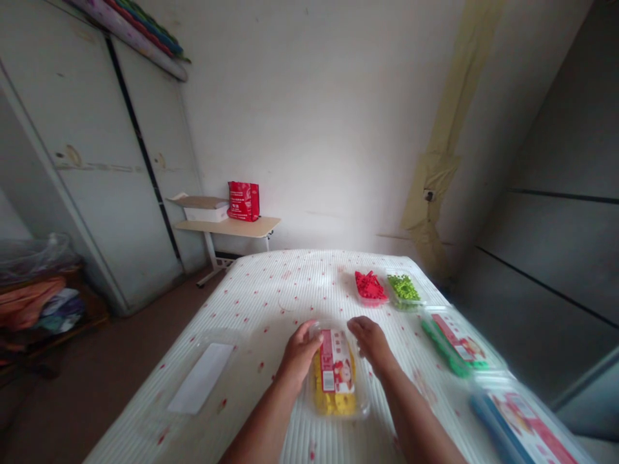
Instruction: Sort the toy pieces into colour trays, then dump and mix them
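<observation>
A clear plastic box (336,406) of yellow pieces lies in front of me on the bed-like surface, its lid bearing a red and white label. My left hand (302,351) grips its far left corner, thumb on top and fingers along the side. At the far right corner, my right hand (371,341) is closed with bent fingers against the box edge; the exact contact there is hard to see. To the left lies an empty-looking clear plastic lid or tray (200,377) with a white label.
Along the right side are an open tray of red pieces (370,287), one of light green pieces (405,288), a lidded box of green pieces (459,345) and a lidded blue one (525,419). Beyond stands a small table (261,225) with a red bag (244,201).
</observation>
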Motion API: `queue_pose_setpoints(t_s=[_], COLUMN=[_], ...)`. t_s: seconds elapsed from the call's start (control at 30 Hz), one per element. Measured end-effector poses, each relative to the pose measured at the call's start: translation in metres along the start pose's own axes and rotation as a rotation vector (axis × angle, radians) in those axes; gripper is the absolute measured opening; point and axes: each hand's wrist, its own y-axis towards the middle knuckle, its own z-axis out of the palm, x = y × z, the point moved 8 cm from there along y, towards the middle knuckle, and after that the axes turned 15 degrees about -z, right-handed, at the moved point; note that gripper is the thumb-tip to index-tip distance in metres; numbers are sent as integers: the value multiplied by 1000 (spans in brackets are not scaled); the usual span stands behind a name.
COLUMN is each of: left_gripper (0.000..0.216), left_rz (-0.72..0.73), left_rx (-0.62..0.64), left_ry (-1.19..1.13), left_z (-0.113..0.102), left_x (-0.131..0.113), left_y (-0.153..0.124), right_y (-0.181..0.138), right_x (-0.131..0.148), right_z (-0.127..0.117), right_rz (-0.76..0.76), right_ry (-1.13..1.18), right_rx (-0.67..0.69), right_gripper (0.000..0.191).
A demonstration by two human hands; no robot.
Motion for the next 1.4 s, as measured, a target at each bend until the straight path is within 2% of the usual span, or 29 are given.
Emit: queue_pose_setpoints(t_s=[0.1, 0.27, 0.6, 0.9, 1.2, 1.4], left_gripper=[37, 24, 31, 33, 36, 39], left_rz=[-3, -2, -32, -39, -12, -5], left_rx=[4, 28, 46, 98, 39, 7], left_ry=[-18, -55, -163, -206, -169, -126], left_z=[0, 1, 4, 10, 4, 0], left_x=[1, 2, 3, 3, 5, 5], left_y=[1, 3, 2, 0, 4, 3], right_y=[10, 10, 17, 19, 22, 27], right_x=[-1, -7, -12, 1, 3, 8], right_z=[6, 11, 14, 9, 8, 7], right_rz=[-13, -28, -84, -143, -118, -154], right_ry=[-30, -57, -63, -135, -238, -323], right_rx=[-42, -88, -42, 13, 50, 107], right_gripper=[16, 15, 19, 18, 16, 17])
